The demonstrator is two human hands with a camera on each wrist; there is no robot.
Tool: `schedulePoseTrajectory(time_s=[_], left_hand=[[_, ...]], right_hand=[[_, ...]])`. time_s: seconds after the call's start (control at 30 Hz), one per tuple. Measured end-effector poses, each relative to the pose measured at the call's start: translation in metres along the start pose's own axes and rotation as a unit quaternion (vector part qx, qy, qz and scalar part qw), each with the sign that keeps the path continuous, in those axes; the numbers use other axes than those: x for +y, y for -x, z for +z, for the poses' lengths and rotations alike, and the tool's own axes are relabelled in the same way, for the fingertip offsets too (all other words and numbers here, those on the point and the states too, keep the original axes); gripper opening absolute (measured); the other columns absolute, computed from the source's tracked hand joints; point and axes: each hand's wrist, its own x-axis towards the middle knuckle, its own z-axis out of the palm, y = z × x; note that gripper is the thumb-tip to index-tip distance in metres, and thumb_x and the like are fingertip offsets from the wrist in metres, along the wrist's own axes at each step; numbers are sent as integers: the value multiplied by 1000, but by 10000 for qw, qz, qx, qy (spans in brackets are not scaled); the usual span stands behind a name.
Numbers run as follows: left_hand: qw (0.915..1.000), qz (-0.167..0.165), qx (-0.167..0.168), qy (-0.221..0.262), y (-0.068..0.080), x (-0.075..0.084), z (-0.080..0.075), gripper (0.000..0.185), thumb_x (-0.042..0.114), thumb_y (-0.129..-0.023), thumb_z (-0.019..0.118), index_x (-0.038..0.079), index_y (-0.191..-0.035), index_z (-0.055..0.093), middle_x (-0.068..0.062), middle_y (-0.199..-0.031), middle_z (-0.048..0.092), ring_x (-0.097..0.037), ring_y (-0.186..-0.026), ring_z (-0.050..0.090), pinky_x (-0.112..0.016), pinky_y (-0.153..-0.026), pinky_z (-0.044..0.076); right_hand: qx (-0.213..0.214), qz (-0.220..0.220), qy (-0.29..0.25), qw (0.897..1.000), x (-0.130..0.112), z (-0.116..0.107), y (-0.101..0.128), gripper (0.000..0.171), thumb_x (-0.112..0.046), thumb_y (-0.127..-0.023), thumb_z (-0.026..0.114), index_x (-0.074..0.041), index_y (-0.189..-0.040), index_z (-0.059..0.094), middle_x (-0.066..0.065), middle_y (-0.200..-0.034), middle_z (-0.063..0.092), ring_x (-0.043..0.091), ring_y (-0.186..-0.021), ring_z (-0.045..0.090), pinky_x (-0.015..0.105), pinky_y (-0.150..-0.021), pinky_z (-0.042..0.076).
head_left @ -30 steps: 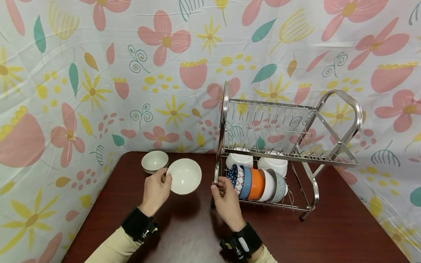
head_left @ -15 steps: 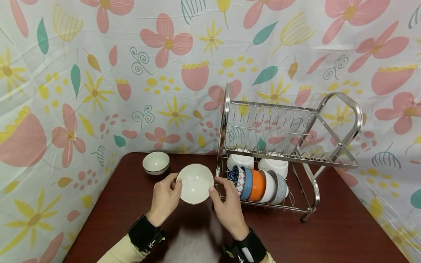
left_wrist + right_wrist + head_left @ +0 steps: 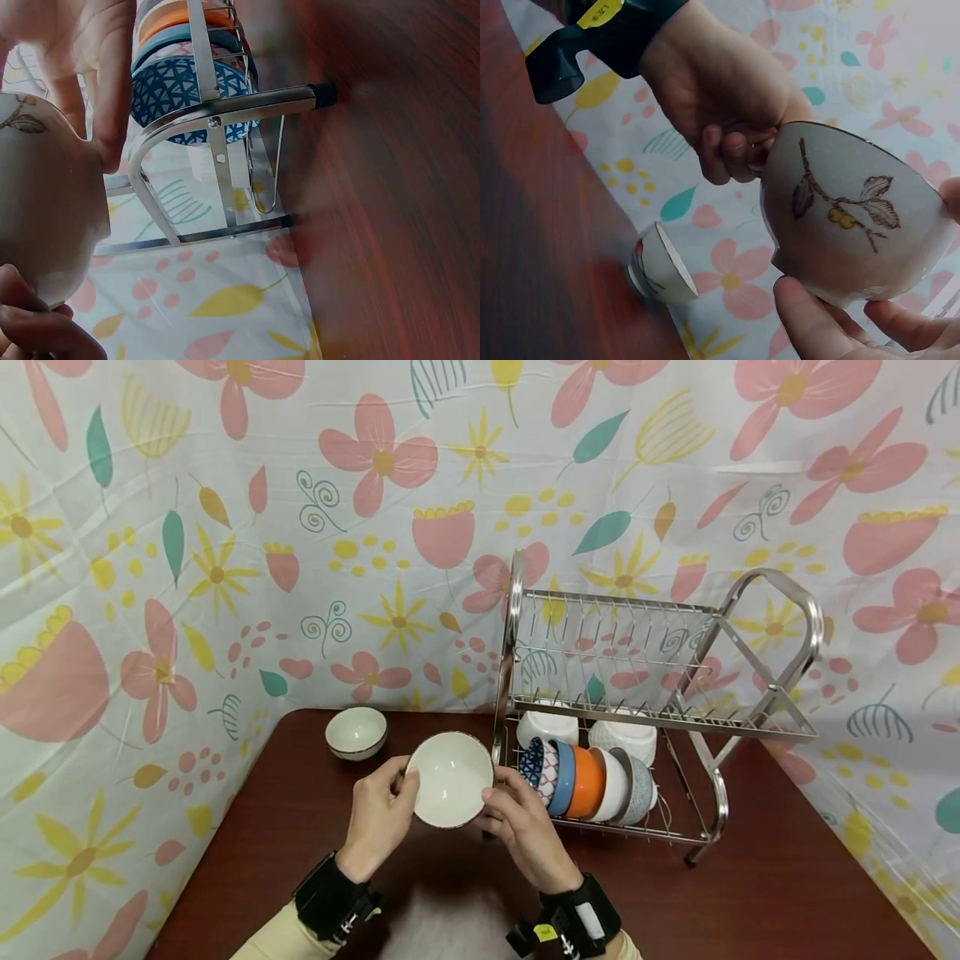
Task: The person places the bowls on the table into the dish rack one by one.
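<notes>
Both hands hold a cream bowl [image 3: 450, 778] above the dark red table [image 3: 750, 893], just left of the dish rack [image 3: 645, 710]. My left hand [image 3: 381, 814] grips its left rim, thumb on the rim. My right hand [image 3: 521, 827] pinches its right rim and underside. From the right wrist view the bowl [image 3: 847, 217] shows a leaf and berry sprig on its outside, with the left hand [image 3: 727, 90] behind it. In the left wrist view the bowl [image 3: 45, 202] fills the left side, next to the rack's frame [image 3: 217, 112].
A second cream bowl [image 3: 356, 732] sits upright at the table's far left corner, also seen as the small bowl [image 3: 660, 266]. The rack's lower tier holds several bowls on edge, blue-patterned [image 3: 534, 762] to grey [image 3: 639, 785], with two white ones [image 3: 622, 737] behind. Floral cloth [image 3: 225, 527] surrounds the table.
The left hand carried the cream bowl rightward toward the rack. The right hand left the rack's front post and took hold of the bowl's right rim.
</notes>
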Motion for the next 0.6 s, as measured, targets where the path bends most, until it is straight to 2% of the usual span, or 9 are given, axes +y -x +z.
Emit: schedulePoseTrajectory(time_s=[0.2,0.33,0.5,0.6], left_hand=[[9991,-99,-203,357,-1,-2,6,12,9,-92,61,15,-97,70,10,-57,49,-9,-48,42,-24,-49,37],[9976,-27,-315,613,0,-4,10,10,12,-94,61,14,-99,69,9,-59,50,-7,-50,42,-24,-50,38],[9922,-127,-445,1158,3,-9,19,18,9,-100,50,7,-92,67,-5,-60,53,-13,-47,47,-27,-48,43],[9895,-265,-533,1316,6,-11,29,21,12,-101,48,9,-89,65,-6,-59,54,-15,-47,51,-28,-48,44]], right_hand=[[210,-110,15,9997,0,-4,0,46,-18,-95,55,-1,-135,38,20,-123,52,25,-99,63,40,-86,51],[283,-143,-42,9995,-3,-9,0,44,-17,-96,53,1,-133,37,19,-121,52,24,-97,63,40,-85,51],[223,-249,-256,9991,-12,-16,1,41,-17,-98,46,2,-132,36,16,-118,55,22,-96,65,43,-82,52],[79,-381,-324,9987,-20,-23,3,44,-18,-99,42,3,-137,31,13,-121,54,22,-97,64,45,-80,53]])
